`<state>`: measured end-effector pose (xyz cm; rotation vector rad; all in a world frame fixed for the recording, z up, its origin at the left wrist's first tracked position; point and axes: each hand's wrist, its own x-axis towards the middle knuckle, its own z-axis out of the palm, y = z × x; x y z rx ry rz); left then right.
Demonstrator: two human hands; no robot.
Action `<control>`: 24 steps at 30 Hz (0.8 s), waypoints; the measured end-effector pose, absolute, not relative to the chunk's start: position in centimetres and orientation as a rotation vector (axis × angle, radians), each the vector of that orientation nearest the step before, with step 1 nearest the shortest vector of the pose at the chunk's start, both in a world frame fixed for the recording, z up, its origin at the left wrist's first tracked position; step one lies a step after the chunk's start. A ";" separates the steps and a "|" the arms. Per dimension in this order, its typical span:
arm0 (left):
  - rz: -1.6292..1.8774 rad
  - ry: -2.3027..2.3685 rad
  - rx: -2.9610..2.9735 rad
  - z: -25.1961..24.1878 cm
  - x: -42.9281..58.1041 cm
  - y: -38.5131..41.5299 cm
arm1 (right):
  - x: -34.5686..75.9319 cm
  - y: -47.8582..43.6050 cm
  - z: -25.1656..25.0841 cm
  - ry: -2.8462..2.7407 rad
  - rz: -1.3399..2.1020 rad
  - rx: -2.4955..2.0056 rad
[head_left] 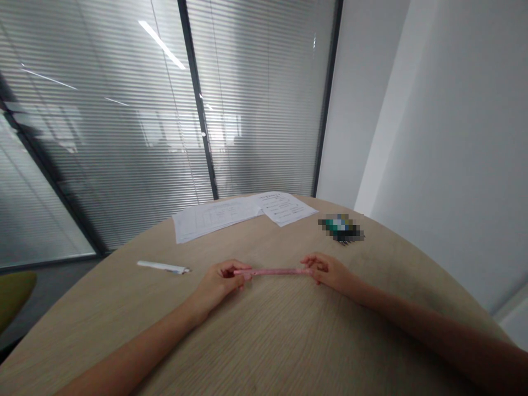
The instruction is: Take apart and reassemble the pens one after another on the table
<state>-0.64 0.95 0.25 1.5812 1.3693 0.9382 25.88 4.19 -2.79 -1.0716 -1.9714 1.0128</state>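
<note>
A slim, straight pink stick (276, 271) lies crosswise in front of me, low over the table or resting on it; its exact kind cannot be made out. My left hand (225, 279) pinches its left end between thumb and fingers, where a small dark spot shows on the pink surface. At the other end, my right hand (325, 270) holds the tip with thumb and fingers closed on it. Left of my left hand, a slim white pen-like thing (160, 267) rests on the wooden table (264, 341).
Printed paper sheets (218, 216) overlap at the far side of the table. A pixelated dark and green object (341, 228) lies at the back right. Behind stand glass partitions with blinds (264, 99) and a white wall (454, 137). A yellow-green chair (14, 297) is at the left.
</note>
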 end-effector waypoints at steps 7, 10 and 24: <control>0.926 1.343 1.591 0.2 -0.8 1.0 | 25.9 4.1 -2.7 -2.046 0.967 -1.084; 0.930 1.345 1.577 0.3 -0.6 0.9 | 26.0 3.9 -2.4 -2.105 0.885 -1.099; 0.924 1.386 1.586 0.5 -0.5 0.8 | 26.0 4.0 -2.7 -2.063 0.955 -1.111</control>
